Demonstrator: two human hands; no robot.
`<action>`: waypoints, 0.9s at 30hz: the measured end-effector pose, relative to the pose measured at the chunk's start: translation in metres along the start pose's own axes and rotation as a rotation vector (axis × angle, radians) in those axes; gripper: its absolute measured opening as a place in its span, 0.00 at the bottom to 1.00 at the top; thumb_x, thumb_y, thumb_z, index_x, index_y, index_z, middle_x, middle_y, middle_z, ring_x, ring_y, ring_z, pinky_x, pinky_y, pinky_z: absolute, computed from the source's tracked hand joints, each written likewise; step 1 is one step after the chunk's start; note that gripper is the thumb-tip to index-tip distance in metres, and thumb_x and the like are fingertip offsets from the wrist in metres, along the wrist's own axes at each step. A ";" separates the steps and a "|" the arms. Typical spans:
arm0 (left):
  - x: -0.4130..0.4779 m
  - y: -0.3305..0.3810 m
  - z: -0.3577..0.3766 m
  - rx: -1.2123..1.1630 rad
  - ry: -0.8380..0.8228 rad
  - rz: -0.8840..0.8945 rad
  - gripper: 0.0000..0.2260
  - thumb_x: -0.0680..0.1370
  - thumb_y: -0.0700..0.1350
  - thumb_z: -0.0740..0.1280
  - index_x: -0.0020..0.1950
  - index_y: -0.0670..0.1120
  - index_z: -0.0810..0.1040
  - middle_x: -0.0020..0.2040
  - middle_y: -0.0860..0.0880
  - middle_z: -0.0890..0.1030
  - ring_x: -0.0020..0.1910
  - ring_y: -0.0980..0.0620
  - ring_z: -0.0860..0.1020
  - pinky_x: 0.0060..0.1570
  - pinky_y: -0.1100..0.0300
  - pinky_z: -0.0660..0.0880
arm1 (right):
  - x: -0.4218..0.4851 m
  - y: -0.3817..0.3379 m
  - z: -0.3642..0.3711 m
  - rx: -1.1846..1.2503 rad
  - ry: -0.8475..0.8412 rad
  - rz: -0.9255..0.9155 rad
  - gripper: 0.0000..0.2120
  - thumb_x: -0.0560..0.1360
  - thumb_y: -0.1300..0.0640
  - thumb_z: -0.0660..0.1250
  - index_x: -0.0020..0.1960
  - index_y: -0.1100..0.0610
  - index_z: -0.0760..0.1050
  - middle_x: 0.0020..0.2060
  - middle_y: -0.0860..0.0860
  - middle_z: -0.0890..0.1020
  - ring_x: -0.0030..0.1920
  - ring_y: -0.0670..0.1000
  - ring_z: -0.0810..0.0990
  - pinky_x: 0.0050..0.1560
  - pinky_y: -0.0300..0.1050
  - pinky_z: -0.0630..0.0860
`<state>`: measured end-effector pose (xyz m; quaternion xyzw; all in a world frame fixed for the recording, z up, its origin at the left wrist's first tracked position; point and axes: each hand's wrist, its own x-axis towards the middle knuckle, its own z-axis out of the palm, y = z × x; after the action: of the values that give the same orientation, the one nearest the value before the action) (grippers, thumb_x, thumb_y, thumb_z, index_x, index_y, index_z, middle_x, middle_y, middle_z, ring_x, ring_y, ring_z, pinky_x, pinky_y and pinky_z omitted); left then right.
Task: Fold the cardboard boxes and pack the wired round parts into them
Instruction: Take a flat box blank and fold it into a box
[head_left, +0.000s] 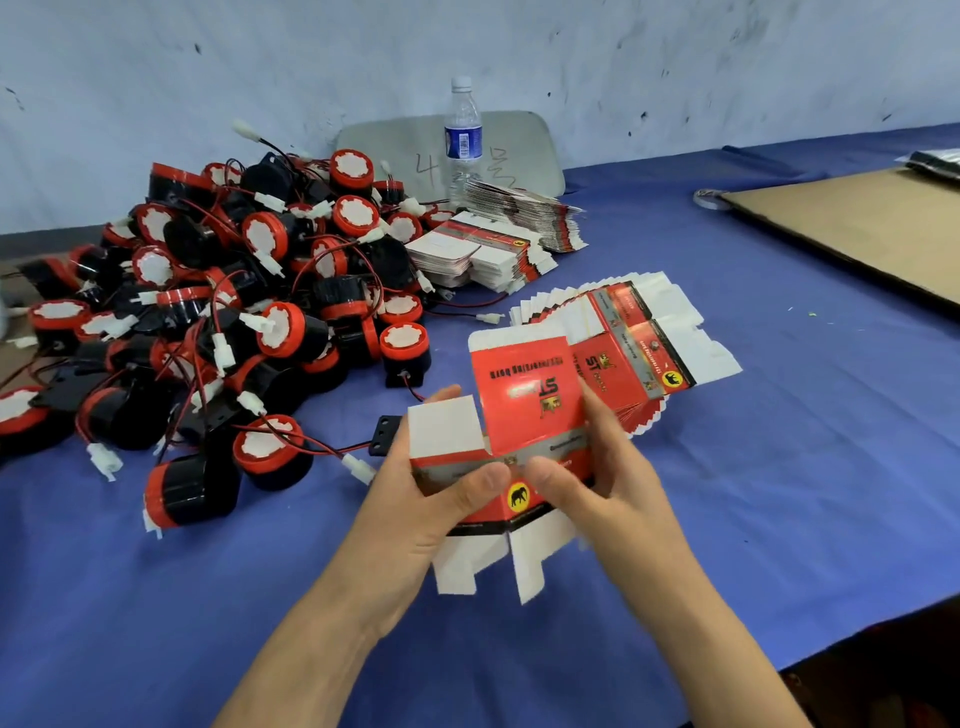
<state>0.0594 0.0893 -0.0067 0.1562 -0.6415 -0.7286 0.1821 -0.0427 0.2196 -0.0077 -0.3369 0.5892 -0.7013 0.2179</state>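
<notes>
Partly open red box (524, 405), white flaps (458, 567) outspread.

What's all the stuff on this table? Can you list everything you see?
half-folded box: one, red and white, held in both hands
fanned flat boxes: many, red and white, on the cloth beyond it
stacked flat boxes: several stacks, red and white, near the bottle
wired round parts: big pile, black and red, left side
water bottle: one, clear, blue label, upright at the back
grey panel: one, against the wall behind the bottle
cardboard sheet: one, brown, right side
tablecloth: one, blue, covering the table
left hand: grips the box's left side
right hand: grips its right side
</notes>
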 end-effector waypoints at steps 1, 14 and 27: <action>0.001 0.000 0.003 0.005 -0.036 0.022 0.47 0.61 0.59 0.80 0.75 0.52 0.62 0.61 0.51 0.81 0.60 0.50 0.80 0.55 0.59 0.78 | -0.002 0.000 0.000 0.037 -0.105 0.036 0.34 0.68 0.48 0.73 0.71 0.43 0.64 0.60 0.38 0.79 0.63 0.42 0.76 0.56 0.33 0.74; -0.005 -0.005 0.049 0.228 0.205 0.284 0.52 0.58 0.60 0.73 0.74 0.67 0.45 0.74 0.58 0.62 0.68 0.64 0.68 0.54 0.74 0.71 | -0.028 -0.005 0.020 0.572 -0.496 0.249 0.40 0.72 0.45 0.71 0.71 0.70 0.61 0.66 0.56 0.76 0.69 0.52 0.72 0.67 0.47 0.70; -0.014 0.011 0.043 0.094 0.241 0.194 0.45 0.61 0.61 0.73 0.74 0.66 0.55 0.62 0.68 0.76 0.59 0.68 0.76 0.48 0.74 0.74 | -0.016 -0.008 0.013 0.694 -0.248 0.231 0.22 0.68 0.45 0.75 0.57 0.57 0.82 0.53 0.58 0.84 0.52 0.57 0.83 0.47 0.49 0.80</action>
<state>0.0524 0.1325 0.0095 0.1881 -0.6604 -0.6529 0.3196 -0.0215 0.2232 -0.0025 -0.2568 0.3200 -0.7839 0.4660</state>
